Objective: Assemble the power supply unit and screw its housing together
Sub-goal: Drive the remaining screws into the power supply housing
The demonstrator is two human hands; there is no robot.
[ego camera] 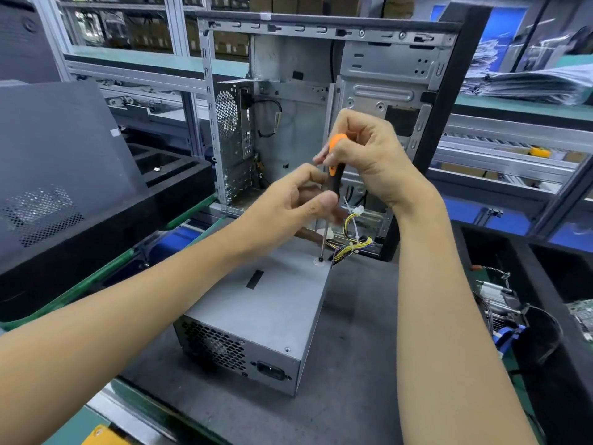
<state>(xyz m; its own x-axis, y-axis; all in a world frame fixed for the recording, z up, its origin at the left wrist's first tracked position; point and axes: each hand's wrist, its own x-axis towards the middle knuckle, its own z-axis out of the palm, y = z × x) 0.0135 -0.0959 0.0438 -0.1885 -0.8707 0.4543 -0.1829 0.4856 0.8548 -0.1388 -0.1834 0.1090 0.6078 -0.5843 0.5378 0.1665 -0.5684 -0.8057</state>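
— What have I got on the desk [359, 332]?

— A grey sheet-metal power supply box [266, 303] with a honeycomb fan grille and a black mains socket on its near face, sitting on the dark mat. Its yellow and black wire bundle [353, 244] spills out at the far end, just in front of the open grey steel computer case [314, 101] standing upright behind it.

— And my right hand [369, 159]?

— Its grip is curled tight round the top of the orange and black handled screwdriver [334, 170], held nearly upright. The tip meets a small dark screw [320, 259] at the far right corner of the box's top plate.

— The left hand [295, 203]?

— Its grip is partly closed, thumb and fingertips pinching the screwdriver where the black handle meets the metal shaft, below my right hand.

— Anything beside me?

— A dark grey perforated panel [57, 175] leans at my left, over a black foam tray [167, 168].
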